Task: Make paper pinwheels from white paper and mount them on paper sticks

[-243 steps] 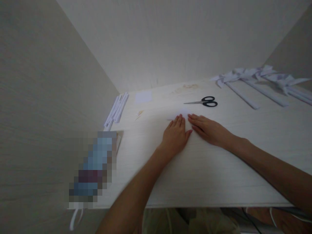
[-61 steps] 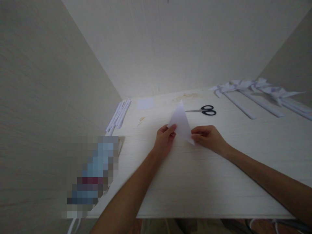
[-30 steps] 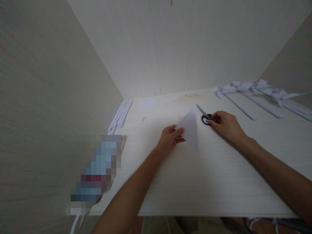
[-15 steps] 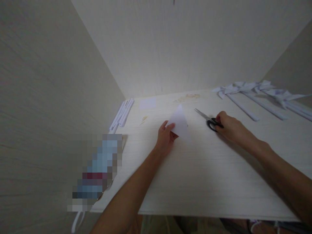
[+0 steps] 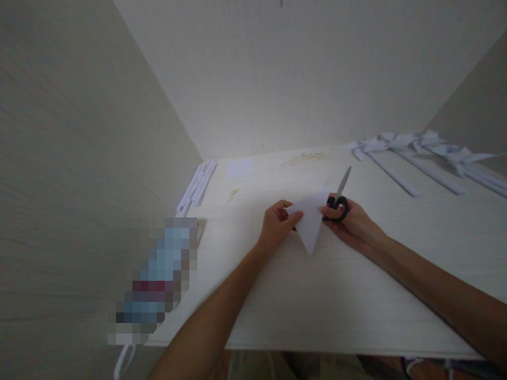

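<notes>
A white triangle of folded paper (image 5: pixel 311 224) is held above the table, one corner pointing down towards me. My left hand (image 5: pixel 279 224) pinches its left side between thumb and fingers. At the paper's right edge is my right hand (image 5: pixel 346 219), with black-handled scissors (image 5: pixel 341 200) looped on its fingers. The scissors' blades are together and point up and away from me. My right fingertips also touch the paper's edge; how firmly they grip it I cannot tell.
Rolled paper sticks (image 5: pixel 197 184) lie in a bundle at the back left, near a flat paper sheet (image 5: pixel 240 168). Several paper pinwheels on sticks (image 5: pixel 412 171) lie at the back right. A blurred-out object (image 5: pixel 158 274) lies along the left edge of the white table (image 5: pixel 356 311).
My right hand has picked the scissors up off the tabletop and brought them left to the paper. The paper has turned, and my left hand has shifted slightly right.
</notes>
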A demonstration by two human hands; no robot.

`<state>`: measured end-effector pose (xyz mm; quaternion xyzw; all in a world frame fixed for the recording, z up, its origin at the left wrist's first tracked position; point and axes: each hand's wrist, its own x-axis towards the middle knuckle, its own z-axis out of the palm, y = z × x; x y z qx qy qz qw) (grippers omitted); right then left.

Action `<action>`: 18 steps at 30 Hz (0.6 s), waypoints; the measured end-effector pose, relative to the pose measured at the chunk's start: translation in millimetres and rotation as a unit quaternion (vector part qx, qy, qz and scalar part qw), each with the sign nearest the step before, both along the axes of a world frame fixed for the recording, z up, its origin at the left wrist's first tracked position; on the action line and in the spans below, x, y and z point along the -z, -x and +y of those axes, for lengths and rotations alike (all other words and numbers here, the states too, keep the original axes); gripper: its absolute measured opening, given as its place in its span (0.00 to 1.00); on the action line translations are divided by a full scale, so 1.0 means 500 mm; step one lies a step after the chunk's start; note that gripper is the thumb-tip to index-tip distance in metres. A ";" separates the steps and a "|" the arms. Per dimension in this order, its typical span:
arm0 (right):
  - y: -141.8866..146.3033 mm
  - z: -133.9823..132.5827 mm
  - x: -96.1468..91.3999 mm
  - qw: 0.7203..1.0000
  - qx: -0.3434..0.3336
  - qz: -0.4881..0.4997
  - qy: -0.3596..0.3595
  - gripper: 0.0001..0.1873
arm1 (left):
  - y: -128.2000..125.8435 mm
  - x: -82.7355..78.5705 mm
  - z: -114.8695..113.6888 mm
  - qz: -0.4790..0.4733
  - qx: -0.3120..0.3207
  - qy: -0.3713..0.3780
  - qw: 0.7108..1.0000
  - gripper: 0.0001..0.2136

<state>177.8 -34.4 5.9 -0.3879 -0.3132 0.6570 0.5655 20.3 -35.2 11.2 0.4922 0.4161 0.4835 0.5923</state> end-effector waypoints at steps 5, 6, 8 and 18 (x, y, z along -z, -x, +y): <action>0.006 -0.002 0.008 0.998 0.052 -0.019 -0.031 0.18 | -0.003 -0.002 0.000 -0.032 -0.021 0.012 0.999 0.12; 0.008 -0.004 0.004 0.997 0.066 -0.021 -0.037 0.18 | -0.004 -0.002 0.000 -0.043 -0.016 0.019 0.999 0.12; 0.013 -0.008 -0.004 0.995 0.089 -0.025 -0.045 0.17 | -0.007 -0.002 -0.004 -0.046 0.011 0.031 0.998 0.13; 0.010 -0.012 -0.010 0.972 0.115 -0.174 -0.105 0.13 | -0.015 -0.005 -0.012 0.011 0.027 0.007 1.000 0.08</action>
